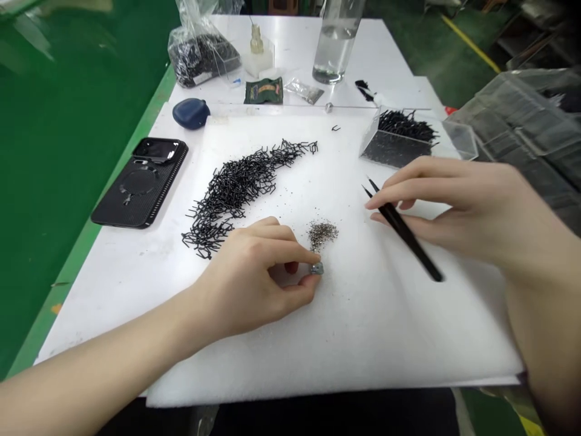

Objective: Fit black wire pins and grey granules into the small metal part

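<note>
My left hand (254,275) rests on a white foam sheet (345,339), thumb and forefinger pinched on a small shiny metal piece (316,268). Just beyond it lies a little heap of tiny grey metal bits (322,232). A long pile of black bent wire clips (240,188) spreads to the upper left of my hand. My right hand (467,209) hovers at the right and holds black tweezers (399,225), their tips pointing up-left and slightly apart, nothing between them.
A clear box (402,142) of black clips lies tilted at the back right. A phone in a black case (140,181) and a blue pouch (191,113) lie left. A bag of clips (202,54), a small bottle (257,45), a water bottle (333,45) stand behind.
</note>
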The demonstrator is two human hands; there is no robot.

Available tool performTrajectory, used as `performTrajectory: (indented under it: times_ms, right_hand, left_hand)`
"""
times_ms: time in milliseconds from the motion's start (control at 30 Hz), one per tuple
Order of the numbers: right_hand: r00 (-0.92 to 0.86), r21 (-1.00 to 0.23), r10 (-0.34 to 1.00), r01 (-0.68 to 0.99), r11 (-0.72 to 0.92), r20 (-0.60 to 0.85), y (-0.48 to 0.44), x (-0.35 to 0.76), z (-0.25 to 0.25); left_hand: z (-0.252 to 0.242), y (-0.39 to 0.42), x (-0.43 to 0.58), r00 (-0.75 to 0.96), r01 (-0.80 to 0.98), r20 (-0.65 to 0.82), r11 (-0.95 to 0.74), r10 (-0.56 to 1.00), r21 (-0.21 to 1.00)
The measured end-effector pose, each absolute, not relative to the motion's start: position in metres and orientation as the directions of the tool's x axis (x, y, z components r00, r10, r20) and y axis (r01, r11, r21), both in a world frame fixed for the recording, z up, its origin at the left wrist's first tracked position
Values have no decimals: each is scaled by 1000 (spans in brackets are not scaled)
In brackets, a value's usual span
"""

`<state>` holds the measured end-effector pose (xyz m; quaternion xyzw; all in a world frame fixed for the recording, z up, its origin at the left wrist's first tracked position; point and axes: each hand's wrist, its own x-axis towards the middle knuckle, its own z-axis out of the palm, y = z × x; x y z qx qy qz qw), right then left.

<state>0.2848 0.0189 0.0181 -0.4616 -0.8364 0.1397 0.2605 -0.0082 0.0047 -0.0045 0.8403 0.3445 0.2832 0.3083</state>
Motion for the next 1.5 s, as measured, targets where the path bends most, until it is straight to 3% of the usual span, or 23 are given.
performTrajectory:
  times_ms: [167, 367, 633, 1067, 1300, 1500]
  right_hand:
    - [-518, -463, 842, 716, 523, 150, 23, 297, 14]
    - [-461, -415, 865, 760, 500, 197, 23, 281, 39]
    - [-645, -432, 762, 671, 602, 61, 77, 184, 52]
    - [-613, -525, 774, 716, 460, -157, 114, 177, 48]
    - [-544, -536, 835, 731, 422, -86, 114, 196, 52]
    - [-407, -642, 911, 681, 352, 68, 81, 207, 51]
  left_hand:
    - [-12, 7, -10, 602, 396, 284, -588, 747, 706]
    - [-9, 5, -9, 615, 367, 294, -595, 732, 715]
    - [-14, 5, -8, 635, 353, 264, -577, 726, 737]
    - [-18, 6, -6, 628, 306, 257, -536, 735, 787]
    - [-14, 6, -7, 595, 239, 293, -512, 749, 825]
    - [-9, 4, -9, 570, 201, 262, -441, 778, 875]
